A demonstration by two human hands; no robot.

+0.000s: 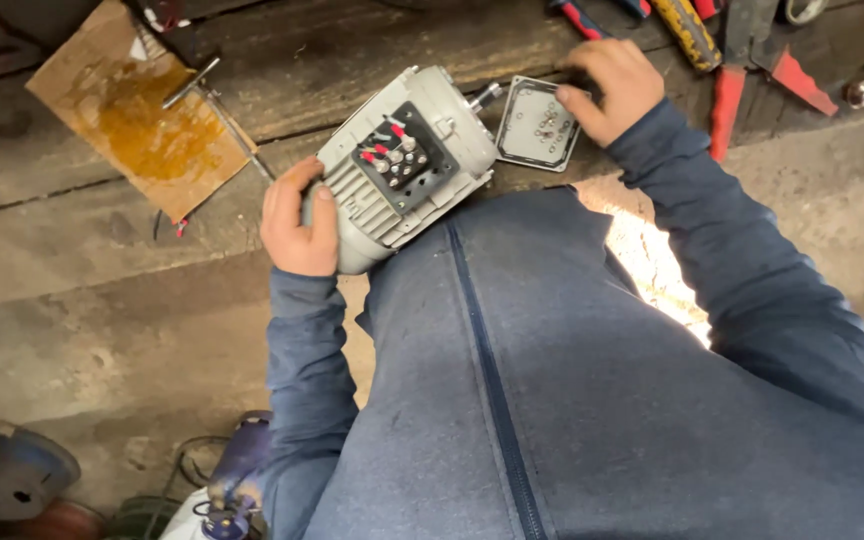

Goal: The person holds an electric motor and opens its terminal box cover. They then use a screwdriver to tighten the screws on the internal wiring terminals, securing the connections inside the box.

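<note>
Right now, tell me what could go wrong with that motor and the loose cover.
The motor sits at the bench edge against the body, steadied only by the left hand; it might roll off. Its open terminal box leaves studs and red wires exposed. Small screws in the cover plate under the right hand could scatter.

A stained cardboard sheet (137,115) lies left; red-handled pliers (752,60) and a yellow-handled tool (687,30) lie right.

The scene is dimly and evenly lit. A blown-out sunlit patch is seen toward four o'clock. Slight blur and wide-angle stretching are noticed at the edges.
</note>
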